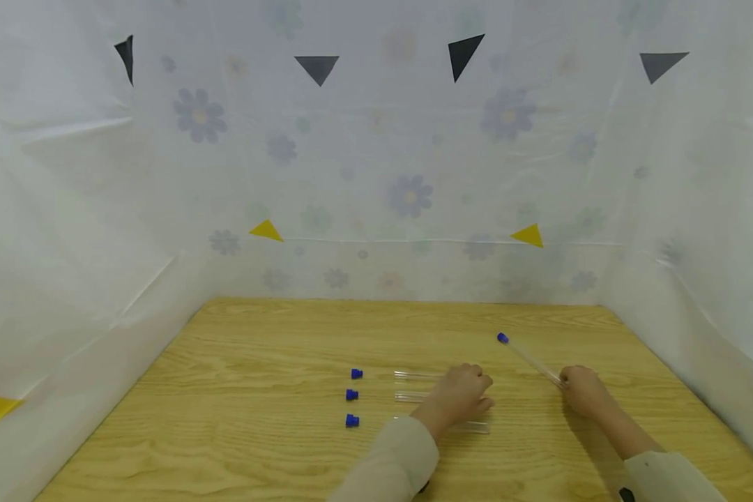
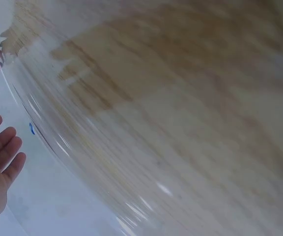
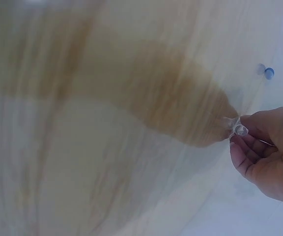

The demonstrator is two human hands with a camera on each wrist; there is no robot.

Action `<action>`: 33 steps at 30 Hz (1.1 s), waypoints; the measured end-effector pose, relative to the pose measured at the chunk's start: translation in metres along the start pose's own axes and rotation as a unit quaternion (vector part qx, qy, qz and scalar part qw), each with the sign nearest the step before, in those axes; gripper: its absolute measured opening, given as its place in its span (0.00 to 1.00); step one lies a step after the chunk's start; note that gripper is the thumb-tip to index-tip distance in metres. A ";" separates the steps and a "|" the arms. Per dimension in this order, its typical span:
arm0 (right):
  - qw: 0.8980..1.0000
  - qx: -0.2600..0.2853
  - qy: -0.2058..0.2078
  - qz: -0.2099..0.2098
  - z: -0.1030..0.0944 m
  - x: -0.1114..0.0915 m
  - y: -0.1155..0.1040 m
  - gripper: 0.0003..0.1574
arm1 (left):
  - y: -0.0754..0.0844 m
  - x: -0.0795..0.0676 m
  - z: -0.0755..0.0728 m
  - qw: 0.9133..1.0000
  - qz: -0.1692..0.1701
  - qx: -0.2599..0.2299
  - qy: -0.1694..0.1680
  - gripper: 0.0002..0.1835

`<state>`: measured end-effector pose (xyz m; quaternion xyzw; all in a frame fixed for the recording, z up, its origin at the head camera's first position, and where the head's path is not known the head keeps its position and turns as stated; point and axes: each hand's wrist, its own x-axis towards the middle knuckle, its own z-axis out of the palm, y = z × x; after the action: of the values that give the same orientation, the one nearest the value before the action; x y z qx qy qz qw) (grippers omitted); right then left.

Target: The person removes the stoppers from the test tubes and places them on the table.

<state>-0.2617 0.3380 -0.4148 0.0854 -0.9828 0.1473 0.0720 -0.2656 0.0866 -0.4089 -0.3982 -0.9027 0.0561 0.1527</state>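
Observation:
In the head view, my right hand (image 1: 585, 392) pinches the near end of a clear tube (image 1: 533, 360). A blue cap (image 1: 503, 338) sits on the tube's far end, which points up and left. The right wrist view shows the round tube end (image 3: 241, 130) between thumb and fingertips. My left hand (image 1: 457, 397) hovers over three clear tubes and hides parts of them: a back one (image 1: 414, 376), a middle one (image 1: 409, 397) and a front one (image 1: 475, 427). Its fingers are spread and loosely bent in the left wrist view, with nothing between them.
Three loose blue caps lie in a column left of the tubes: a back cap (image 1: 356, 374), a middle cap (image 1: 351, 394) and a front cap (image 1: 352, 421). White flowered sheeting (image 1: 351, 167) encloses the wooden table (image 1: 245, 432) at the back and sides.

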 end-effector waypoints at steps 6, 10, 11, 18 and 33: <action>1.000 0.004 -0.005 -0.006 0.001 -0.002 0.000 0.06 | 0.006 0.001 -0.002 1.000 -0.001 0.013 -0.003 0.17; 1.000 0.004 0.006 -0.017 0.002 -0.003 -0.001 0.05 | 0.008 0.002 -0.004 1.000 -0.010 0.004 -0.016 0.17; 1.000 0.002 0.010 -0.019 0.002 -0.003 -0.001 0.05 | 0.009 0.003 -0.004 1.000 -0.011 0.004 -0.018 0.17; 0.999 -0.003 0.029 -0.027 0.005 -0.005 -0.004 0.03 | 0.011 0.005 0.000 1.000 -0.013 -0.002 -0.014 0.17; 0.998 0.000 0.039 -0.042 0.005 -0.011 -0.006 0.02 | 0.008 0.002 0.001 0.999 -0.024 -0.002 -0.037 0.18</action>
<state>-0.2504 0.3329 -0.4195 0.1206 -0.9748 0.1474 0.1158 -0.2616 0.0934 -0.4107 -0.3747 -0.9170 0.0655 0.1198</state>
